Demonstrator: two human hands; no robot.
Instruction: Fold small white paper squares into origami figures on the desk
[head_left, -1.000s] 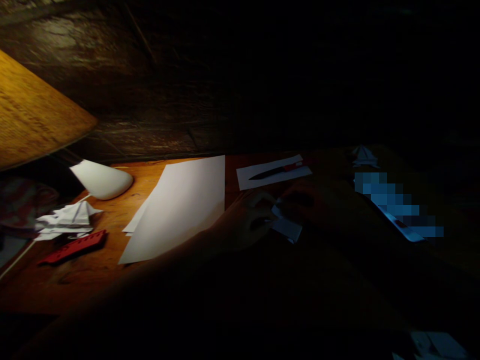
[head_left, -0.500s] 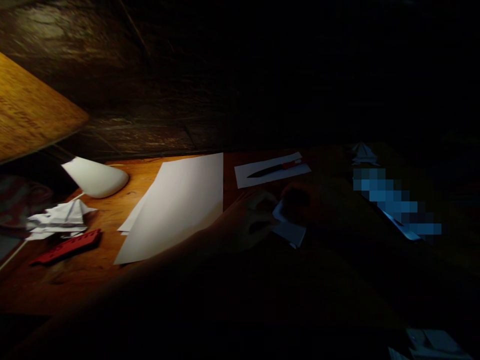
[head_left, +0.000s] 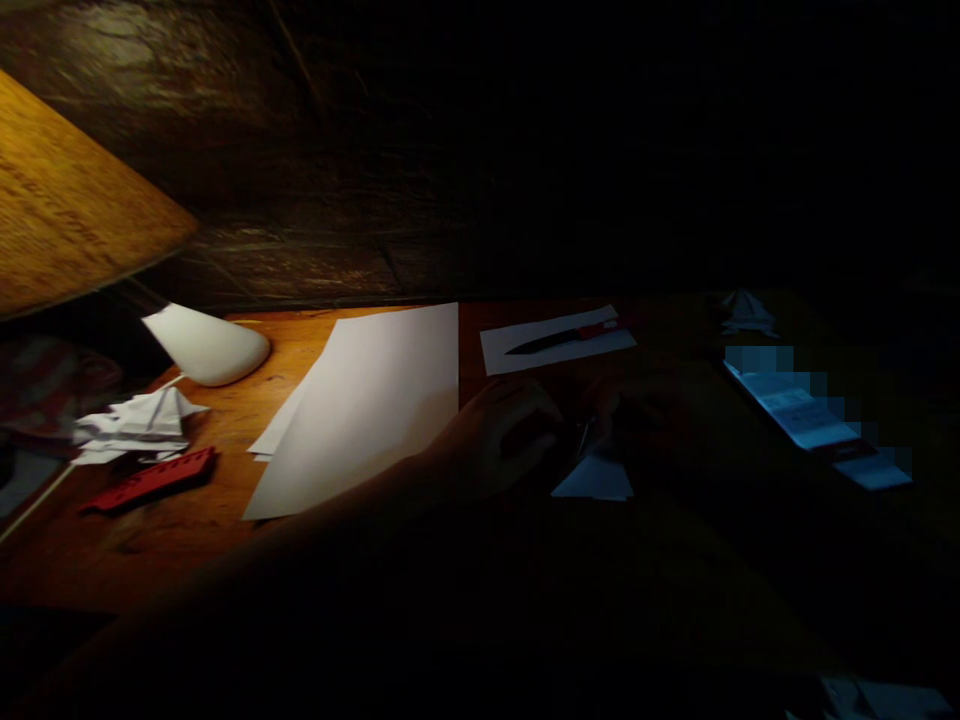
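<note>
A small piece of folded white paper point(head_left: 596, 478) with a triangular lower part sits in deep shadow between my hands. My right hand point(head_left: 637, 402), mostly lost in the dark, has its fingers closed on the paper's upper end. Just left of the paper is my left hand point(head_left: 514, 430), its fingers curved and a gap showing between thumb and forefinger; it appears apart from the paper. Beyond the hands, a knife point(head_left: 551, 342) with a dark blade and red handle lies on a white paper strip point(head_left: 495, 350).
Large white sheets point(head_left: 375, 390) lie left of my hands. Further left are a lamp point(head_left: 210, 345) with a wooden-looking shade, a crumpled folded paper point(head_left: 142, 425) and a red object point(head_left: 154, 480). To the right are a lit phone-like screen point(head_left: 802, 415) and another folded paper point(head_left: 748, 312).
My left hand has drawn back from the folded paper. The paper has turned, its triangular part now pointing towards me more evenly. The whole view has shifted slightly.
</note>
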